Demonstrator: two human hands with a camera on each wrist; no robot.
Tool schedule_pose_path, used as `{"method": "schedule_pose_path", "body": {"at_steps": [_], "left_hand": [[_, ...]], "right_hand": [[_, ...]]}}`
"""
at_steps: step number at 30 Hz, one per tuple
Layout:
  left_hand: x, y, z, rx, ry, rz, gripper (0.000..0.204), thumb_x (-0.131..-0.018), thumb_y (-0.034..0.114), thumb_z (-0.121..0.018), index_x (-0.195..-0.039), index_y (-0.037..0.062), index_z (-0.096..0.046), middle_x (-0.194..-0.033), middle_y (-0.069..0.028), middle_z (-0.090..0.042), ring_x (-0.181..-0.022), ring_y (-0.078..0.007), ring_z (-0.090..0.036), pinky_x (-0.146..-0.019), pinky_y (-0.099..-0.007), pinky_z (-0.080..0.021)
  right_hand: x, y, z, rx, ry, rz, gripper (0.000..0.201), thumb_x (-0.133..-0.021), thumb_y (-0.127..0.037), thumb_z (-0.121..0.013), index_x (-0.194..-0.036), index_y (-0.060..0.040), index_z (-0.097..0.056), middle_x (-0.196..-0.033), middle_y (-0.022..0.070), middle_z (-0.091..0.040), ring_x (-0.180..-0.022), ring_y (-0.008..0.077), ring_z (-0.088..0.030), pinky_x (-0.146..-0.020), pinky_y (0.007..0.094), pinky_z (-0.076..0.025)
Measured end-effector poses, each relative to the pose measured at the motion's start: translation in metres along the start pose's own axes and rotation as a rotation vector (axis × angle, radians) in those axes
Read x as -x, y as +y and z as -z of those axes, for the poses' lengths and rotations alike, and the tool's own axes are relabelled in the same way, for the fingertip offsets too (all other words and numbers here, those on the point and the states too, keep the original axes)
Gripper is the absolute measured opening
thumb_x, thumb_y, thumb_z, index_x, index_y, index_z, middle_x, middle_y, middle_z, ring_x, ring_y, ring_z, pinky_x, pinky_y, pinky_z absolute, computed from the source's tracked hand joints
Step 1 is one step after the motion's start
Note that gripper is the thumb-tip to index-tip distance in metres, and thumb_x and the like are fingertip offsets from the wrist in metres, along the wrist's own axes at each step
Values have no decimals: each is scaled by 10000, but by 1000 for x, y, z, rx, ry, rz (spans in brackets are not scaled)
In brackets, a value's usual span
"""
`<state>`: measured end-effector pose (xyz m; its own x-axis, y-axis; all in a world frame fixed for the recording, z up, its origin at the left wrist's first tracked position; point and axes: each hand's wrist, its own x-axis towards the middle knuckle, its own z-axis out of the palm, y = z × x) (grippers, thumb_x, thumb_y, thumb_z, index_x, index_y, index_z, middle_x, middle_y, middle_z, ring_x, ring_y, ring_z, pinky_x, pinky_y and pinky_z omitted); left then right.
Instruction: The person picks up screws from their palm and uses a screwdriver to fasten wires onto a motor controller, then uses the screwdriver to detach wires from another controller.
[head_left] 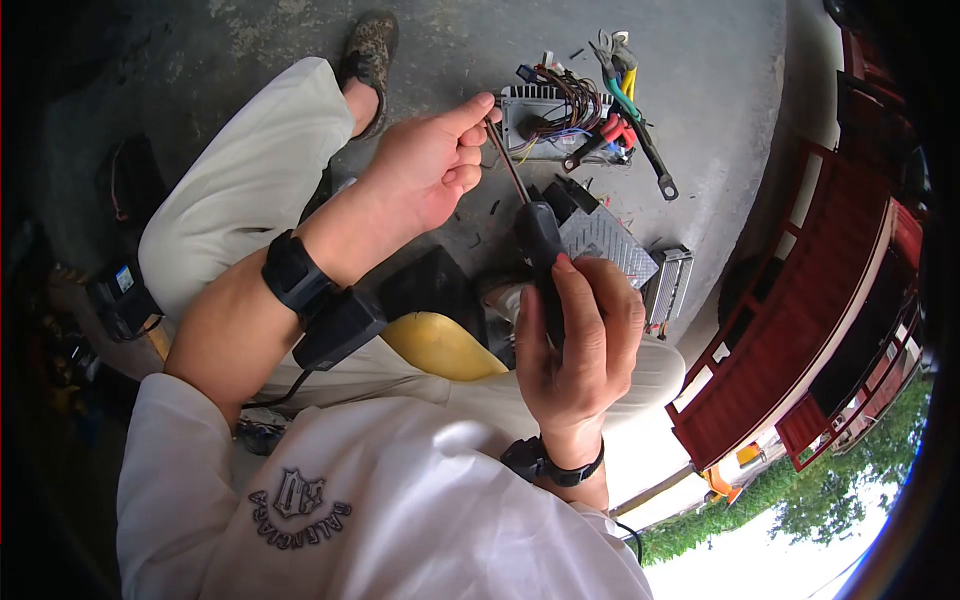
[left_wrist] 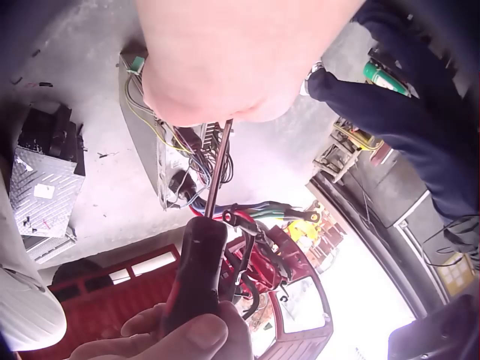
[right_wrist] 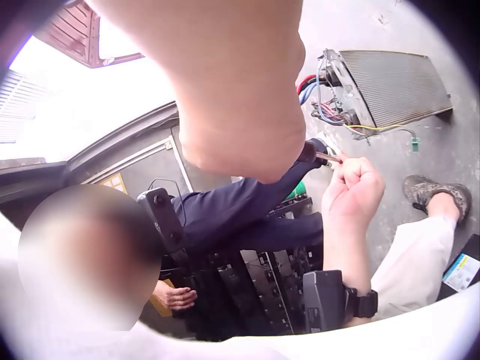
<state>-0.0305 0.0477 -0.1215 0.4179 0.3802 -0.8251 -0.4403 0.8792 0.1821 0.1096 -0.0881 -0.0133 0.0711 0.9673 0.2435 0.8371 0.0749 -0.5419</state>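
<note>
My right hand (head_left: 590,340) grips the dark handle of a screwdriver (head_left: 540,235), its thin shaft slanting away toward my left hand (head_left: 435,165). The left thumb and forefinger pinch the far end of the shaft, with the other fingers curled in; the tip is hidden there. In the left wrist view, the screwdriver (left_wrist: 201,259) shows its handle and metal shaft, the shaft running up behind the left hand. From the right wrist view, the left hand (right_wrist: 356,191) meets the shaft end. Just past the hands, a finned metal unit (head_left: 517,120) lies on the floor.
Bundled wires and thick cables with a ring lug (head_left: 668,187) lie on the unit. Nearer are a patterned metal box (head_left: 605,240) and a finned block (head_left: 668,285). A yellow rounded thing (head_left: 440,345) sits between the legs. Another person's dark trouser leg (left_wrist: 375,112) is close by.
</note>
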Motion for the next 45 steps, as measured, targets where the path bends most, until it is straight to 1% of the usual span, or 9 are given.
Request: {"method": "schedule_pose_path", "body": {"at_steps": [7,9,13,18,32,34,39,41,45], "left_hand": [[-6,-4,2,-88,7,106,304,-1017,248,-656,-1164,-13,-600,-700,75,-469,-536,-14,-330,-468,-185,-255],[-6,-2,0,-106,15,139,309,-1019,241,-651,-1177,-21,-604,-695,77,-468,-537,-13,-332,-469,-187,-253],[-3,2,-6,-119,67,177,291,-1013,213,-648,-1190,-16,-612,-671,88,-451,-533,-13,-330,-472,-193,-244],[-10,0,0,-147,42,225,264,-1008,208,-634,-1171,1,-635,-636,99,-426,-518,-19,-321,-468,-201,-247],[-20,0,5,-232,-12,254,189,-991,199,-592,-1015,36,-685,-613,99,-391,-474,-32,-296,-465,-207,-252],[-23,3,4,-201,3,300,179,-988,198,-593,-1001,42,-680,-604,99,-386,-465,-33,-293,-463,-208,-247],[-24,3,3,-180,5,350,164,-990,200,-589,-966,58,-668,-598,99,-388,-456,-27,-297,-453,-213,-237],[-22,3,-6,-249,55,370,384,-1004,283,-600,-664,183,-454,-522,96,-324,-429,-24,-283,-395,-207,-221],[-24,2,-5,-247,57,356,400,-1005,301,-592,-650,188,-445,-516,96,-316,-428,-25,-277,-403,-208,-219]], "right_hand": [[-7,-13,-11,37,18,113,297,-804,-17,-797,-1076,45,-693,-1034,176,-682,-804,261,-636,-655,320,-544],[-7,-19,-11,10,-15,130,421,-696,-12,-881,-1072,41,-698,-1049,165,-692,-823,281,-655,-664,344,-531],[-11,-21,-11,51,-84,189,314,-735,-1,-836,-1022,33,-713,-1053,158,-697,-800,265,-615,-619,318,-523],[-15,-28,-14,47,-72,187,402,-597,-37,-696,-993,26,-727,-1057,138,-686,-808,264,-587,-616,314,-524],[-20,-33,-17,62,-181,166,345,-642,-94,-672,-972,-8,-721,-1069,110,-641,-886,266,-578,-658,293,-528],[-21,-31,-20,66,-166,211,271,-750,-159,-642,-923,35,-720,-1056,193,-636,-925,307,-565,-665,317,-470],[-26,-34,-18,47,-181,176,297,-698,-130,-654,-948,19,-716,-1063,160,-633,-912,289,-570,-655,306,-494],[-28,-33,-18,43,-194,158,349,-642,-92,-664,-974,6,-712,-1063,121,-630,-894,268,-573,-649,291,-522],[-30,-32,-18,19,-193,153,374,-639,-101,-663,-994,9,-705,-1067,118,-621,-890,264,-568,-664,293,-526]]}}
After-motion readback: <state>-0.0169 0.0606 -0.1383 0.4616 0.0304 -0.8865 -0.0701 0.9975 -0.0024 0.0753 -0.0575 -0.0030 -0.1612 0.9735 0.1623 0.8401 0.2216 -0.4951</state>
